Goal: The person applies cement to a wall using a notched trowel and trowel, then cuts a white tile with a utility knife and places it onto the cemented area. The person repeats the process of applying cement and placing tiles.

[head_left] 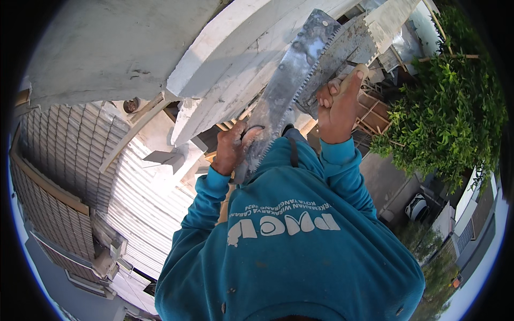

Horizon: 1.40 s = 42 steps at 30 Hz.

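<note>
A long grey metal hand saw [289,75] with coarse teeth along its right edge slants up from my waist, its face smeared with pale residue. My left hand [234,145] is closed around its lower end, thumb across the front. To the right, my right hand [340,104] is wrapped round the tan handle of a wide, mortar-caked metal tool [345,45], partly hidden behind the saw. A notched edge shows near its top; its exact kind I cannot make out. The two tools overlap or nearly touch in front of a pale masonry wall [230,69].
A grey concrete surface [123,48] fills the upper left. Tiled roofing [80,150] and bright corrugated sheeting [144,198] lie below on the left, with a wooden strip [131,131] nearby. A leafy tree [447,107] stands at the right, above a paved lane [391,182].
</note>
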Available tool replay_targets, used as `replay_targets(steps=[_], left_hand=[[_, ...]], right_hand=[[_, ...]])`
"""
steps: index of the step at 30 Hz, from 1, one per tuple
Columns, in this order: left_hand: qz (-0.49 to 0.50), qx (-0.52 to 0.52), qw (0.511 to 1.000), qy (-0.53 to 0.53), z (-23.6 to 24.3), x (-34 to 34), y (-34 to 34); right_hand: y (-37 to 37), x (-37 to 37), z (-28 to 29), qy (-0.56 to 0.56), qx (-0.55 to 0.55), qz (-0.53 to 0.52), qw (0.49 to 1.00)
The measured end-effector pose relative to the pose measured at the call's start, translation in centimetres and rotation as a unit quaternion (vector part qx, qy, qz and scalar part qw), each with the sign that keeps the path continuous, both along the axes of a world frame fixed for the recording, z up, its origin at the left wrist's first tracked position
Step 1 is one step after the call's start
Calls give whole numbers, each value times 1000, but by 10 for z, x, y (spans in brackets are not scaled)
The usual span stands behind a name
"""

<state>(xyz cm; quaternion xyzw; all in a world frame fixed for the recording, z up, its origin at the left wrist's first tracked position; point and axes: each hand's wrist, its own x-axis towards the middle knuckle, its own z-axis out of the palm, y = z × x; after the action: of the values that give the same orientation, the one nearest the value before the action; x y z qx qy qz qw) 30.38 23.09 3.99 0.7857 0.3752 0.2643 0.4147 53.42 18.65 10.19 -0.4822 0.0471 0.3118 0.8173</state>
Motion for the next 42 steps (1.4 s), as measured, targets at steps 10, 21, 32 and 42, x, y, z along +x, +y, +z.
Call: replay_targets(steps=[10,21,32,42], left_hand=[[4,-34,999,36,8,6,7],[-30,19,999,32,14,3,11],[-23,4,1000,16,2,-3,1],[-15,-35,999,22,7,-7,0]], right_hand=[[-4,-15,-18,-344,-64,-44,936],[-5,-11,-39,-460,-103,-32,881],[4,-26,14,-100,-47,-27,994],[-1,-17,6,6,9,18,1000]])
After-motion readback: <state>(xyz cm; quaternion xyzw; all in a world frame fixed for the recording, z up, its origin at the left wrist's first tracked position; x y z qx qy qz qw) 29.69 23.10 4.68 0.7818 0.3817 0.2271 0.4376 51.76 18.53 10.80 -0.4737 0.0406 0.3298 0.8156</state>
